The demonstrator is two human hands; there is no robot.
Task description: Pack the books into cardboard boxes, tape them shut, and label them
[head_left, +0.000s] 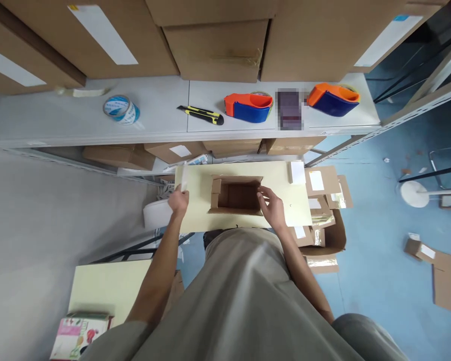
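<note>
An open cardboard box [214, 200] stands on the pale yellow table [197, 218] in front of me, and its inside looks bare. At the box's right rim is my right hand [272, 207], with thumb and fingers curled around the cardboard edge. My left hand [179, 201] is closed at the table's left end, around the lower end of a thin white piece [184, 174]; whether it is a card or a flat box is unclear. A small white box [297, 173] lies at the table's far right corner.
On the grey shelf [154, 120] ahead are a tape roll [121, 110], a yellow-black utility knife [201, 114] and two tape dispensers [248, 107]. Large cartons [214, 50] stand behind them. Cardboard boxes [325, 230] are piled right of the table. A printed box [80, 336] sits lower left.
</note>
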